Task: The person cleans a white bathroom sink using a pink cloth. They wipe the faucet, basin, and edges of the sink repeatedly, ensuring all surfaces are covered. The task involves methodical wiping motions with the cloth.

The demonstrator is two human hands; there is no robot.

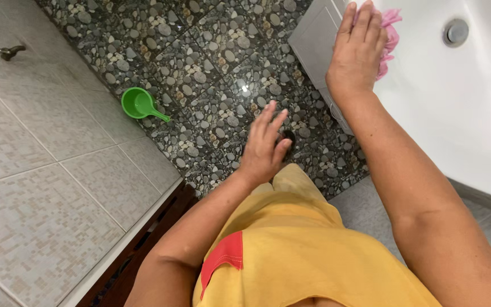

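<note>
My right hand (357,48) lies flat on a pink cloth (389,35) and presses it against the rim of a white sink (456,108). A round metal drain (456,32) shows in the basin to the right of the cloth. My left hand (264,149) hangs free in front of my yellow shirt, fingers apart, holding nothing, above the pebble-patterned floor (200,62).
A green plastic dipper (141,104) lies on the pebble floor near the tiled wall (41,170). A metal tap (9,52) juts from that wall at upper left. A grey cabinet (313,40) stands under the sink. A dark wooden frame (143,244) runs at lower left.
</note>
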